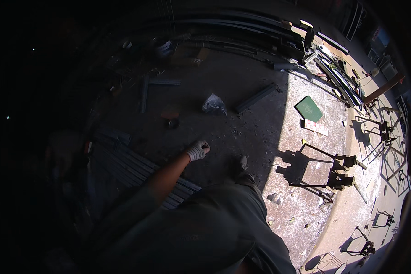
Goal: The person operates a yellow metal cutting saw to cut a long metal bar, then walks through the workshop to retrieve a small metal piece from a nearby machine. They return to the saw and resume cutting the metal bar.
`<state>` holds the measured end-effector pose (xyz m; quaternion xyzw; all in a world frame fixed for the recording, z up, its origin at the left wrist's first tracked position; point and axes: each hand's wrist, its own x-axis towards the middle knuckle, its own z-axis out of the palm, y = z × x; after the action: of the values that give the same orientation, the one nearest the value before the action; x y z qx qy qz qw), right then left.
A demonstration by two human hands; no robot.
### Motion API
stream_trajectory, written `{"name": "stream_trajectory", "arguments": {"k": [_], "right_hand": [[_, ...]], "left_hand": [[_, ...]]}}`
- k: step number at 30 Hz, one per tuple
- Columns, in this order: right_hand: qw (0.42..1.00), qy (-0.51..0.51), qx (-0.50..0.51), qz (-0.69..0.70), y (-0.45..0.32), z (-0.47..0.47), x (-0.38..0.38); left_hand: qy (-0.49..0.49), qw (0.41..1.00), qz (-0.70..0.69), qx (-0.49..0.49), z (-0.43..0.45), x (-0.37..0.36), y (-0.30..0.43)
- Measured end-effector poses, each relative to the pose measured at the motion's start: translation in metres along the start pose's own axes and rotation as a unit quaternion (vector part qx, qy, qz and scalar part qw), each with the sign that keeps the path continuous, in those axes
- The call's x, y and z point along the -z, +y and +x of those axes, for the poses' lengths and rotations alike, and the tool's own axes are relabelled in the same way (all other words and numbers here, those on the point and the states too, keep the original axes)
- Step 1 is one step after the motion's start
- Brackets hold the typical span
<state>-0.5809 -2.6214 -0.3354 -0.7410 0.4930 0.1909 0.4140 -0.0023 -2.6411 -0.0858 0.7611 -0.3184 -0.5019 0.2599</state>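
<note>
My left hand (pixel 198 150), in a striped white work glove, hangs over the dark floor ahead of my body. Its fingers are curled in, and I see nothing in them. Below and left of it, partly behind my forearm, lies a bundle of long metal profiles (pixel 130 161). Beyond the hand are a dark ring-shaped object (pixel 173 123), perhaps a tape roll, and a crumpled clear plastic bag (pixel 214 103). One of my shoes (pixel 244 162) shows to the right of the hand. My right hand is out of view.
A metal bar (pixel 256 98) and a shorter metal piece (pixel 164 82) lie on the shaded floor. On the sunlit strip are a green panel (pixel 309 109), a red-and-white sheet (pixel 316 126) and a metal stand (pixel 340 171). Long profiles (pixel 340 78) are piled farther back. The left side is too dark to read.
</note>
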Motion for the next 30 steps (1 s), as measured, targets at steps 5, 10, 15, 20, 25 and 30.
{"name": "stream_trajectory", "arguments": {"k": [5,10,15,20,25,30], "right_hand": [[0.923,-0.062,0.182,-0.332,0.014,0.119,0.165],[0.975,-0.078,0.034,-0.203,-0.103,0.303,0.335],[0.872,0.117,0.374,-0.294,-0.305,0.465,0.409],[0.862,0.069,0.322,-0.386,-0.517,0.546,0.365],[0.858,-0.039,0.35,-0.374,-0.681,0.543,0.289],[0.827,-0.092,0.43,-0.35,-0.804,0.557,0.268]], "left_hand": [[0.144,0.857,-0.273,0.413,-0.056,0.071,-0.194],[0.251,0.924,-0.089,0.275,-0.202,0.085,-0.36],[0.217,0.904,0.085,0.357,-0.183,0.033,-0.349],[0.17,0.921,-0.105,0.336,-0.06,0.08,-0.288],[0.167,0.933,-0.042,0.316,0.026,0.31,-0.264],[0.373,0.9,-0.173,0.147,0.038,0.552,-0.183]]}}
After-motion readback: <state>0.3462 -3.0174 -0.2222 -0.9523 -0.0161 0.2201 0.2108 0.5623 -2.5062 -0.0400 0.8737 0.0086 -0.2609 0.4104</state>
